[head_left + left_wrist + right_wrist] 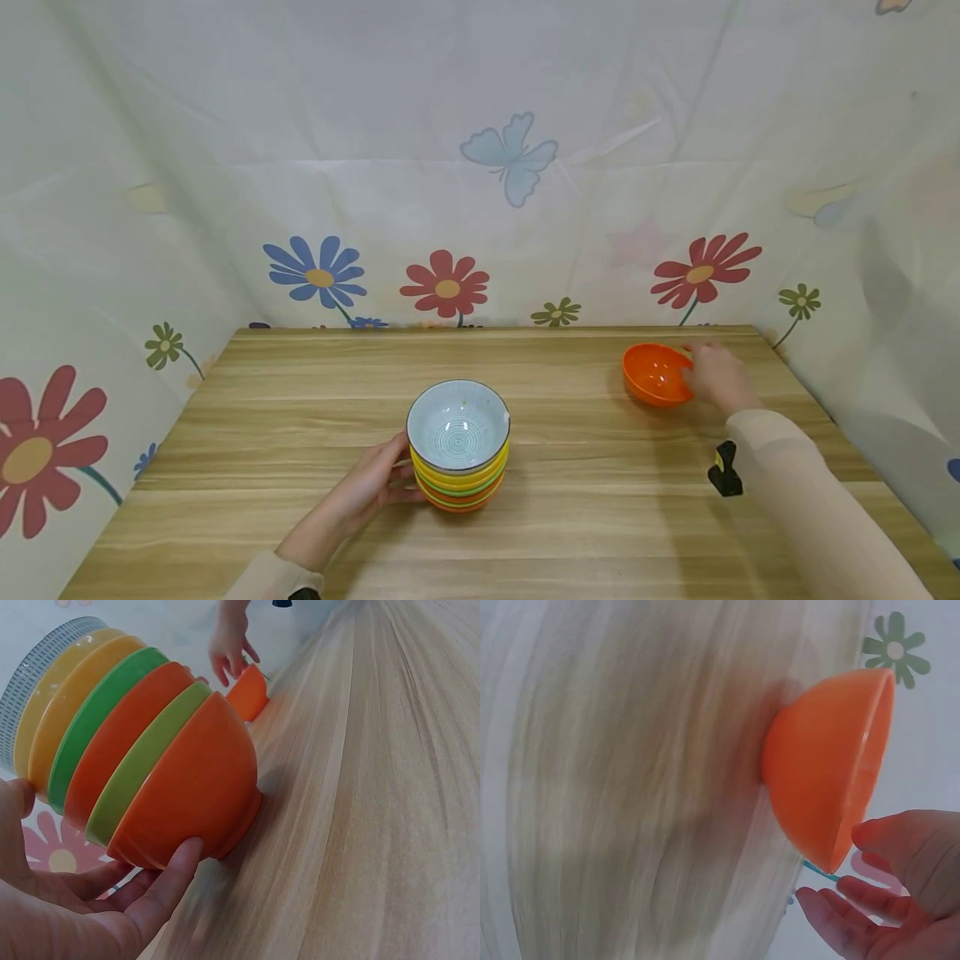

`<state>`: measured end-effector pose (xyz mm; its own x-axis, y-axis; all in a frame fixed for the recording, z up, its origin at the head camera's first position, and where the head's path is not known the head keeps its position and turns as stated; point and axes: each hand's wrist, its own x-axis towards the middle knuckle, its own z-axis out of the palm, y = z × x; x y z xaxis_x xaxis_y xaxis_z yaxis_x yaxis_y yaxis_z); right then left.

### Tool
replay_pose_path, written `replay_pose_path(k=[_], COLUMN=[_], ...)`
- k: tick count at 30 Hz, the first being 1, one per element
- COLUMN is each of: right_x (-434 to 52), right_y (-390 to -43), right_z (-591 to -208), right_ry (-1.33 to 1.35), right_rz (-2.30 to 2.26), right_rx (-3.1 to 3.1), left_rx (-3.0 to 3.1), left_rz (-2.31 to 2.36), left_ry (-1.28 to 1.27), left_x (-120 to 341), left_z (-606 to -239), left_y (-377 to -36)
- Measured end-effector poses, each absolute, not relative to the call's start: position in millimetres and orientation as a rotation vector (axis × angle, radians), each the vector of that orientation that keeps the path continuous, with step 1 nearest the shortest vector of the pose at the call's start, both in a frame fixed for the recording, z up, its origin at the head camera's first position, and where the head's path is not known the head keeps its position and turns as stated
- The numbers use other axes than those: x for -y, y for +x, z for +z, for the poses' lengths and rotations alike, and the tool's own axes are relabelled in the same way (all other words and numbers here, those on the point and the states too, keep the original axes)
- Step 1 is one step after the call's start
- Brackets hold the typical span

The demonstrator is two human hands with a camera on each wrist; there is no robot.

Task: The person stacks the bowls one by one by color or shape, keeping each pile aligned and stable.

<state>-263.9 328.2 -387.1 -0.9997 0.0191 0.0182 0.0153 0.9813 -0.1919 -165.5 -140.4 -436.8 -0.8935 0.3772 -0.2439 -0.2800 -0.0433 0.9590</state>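
Observation:
A stack of nested bowls [459, 492] stands mid-table, a pale blue bowl [459, 425] with fine rings on top. Below it, in the left wrist view, come two yellow bowls, a green bowl [105, 712], an orange one, a lime one and an orange bottom bowl [199, 772]. My left hand [369, 487] rests against the stack's left side, thumb high by the yellow rims, fingertips low on the bottom bowl. A separate orange bowl [657, 375] sits upright at the back right. At its right rim is my right hand [716, 375], thumb [889, 836] at the edge, other fingers spread apart outside.
The wood-grain table [555, 517] reaches back to a white curtain [390, 192] printed with flowers and a butterfly. Curtain also hangs on both sides. A black strap piece [725, 471] shows beside the right sleeve [817, 517].

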Motion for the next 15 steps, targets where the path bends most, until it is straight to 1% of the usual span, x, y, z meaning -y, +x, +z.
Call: replay_pose_path(k=[6, 15], right_x=[-332.2, -328.5], right_y=[-264.4, -262.4], right_z=[-384.9, -385.4], right_ry=[-0.071, -0.203], right_rz=[0.312, 0.42], right_rx=[3.119, 3.176], left_rx=[-1.803, -1.801], left_rz=[1.99, 1.992], left_ry=[0.087, 0.087], left_x=[140.0, 140.0], left_z=[-436.9, -436.8], left_y=[-166.0, -166.2])
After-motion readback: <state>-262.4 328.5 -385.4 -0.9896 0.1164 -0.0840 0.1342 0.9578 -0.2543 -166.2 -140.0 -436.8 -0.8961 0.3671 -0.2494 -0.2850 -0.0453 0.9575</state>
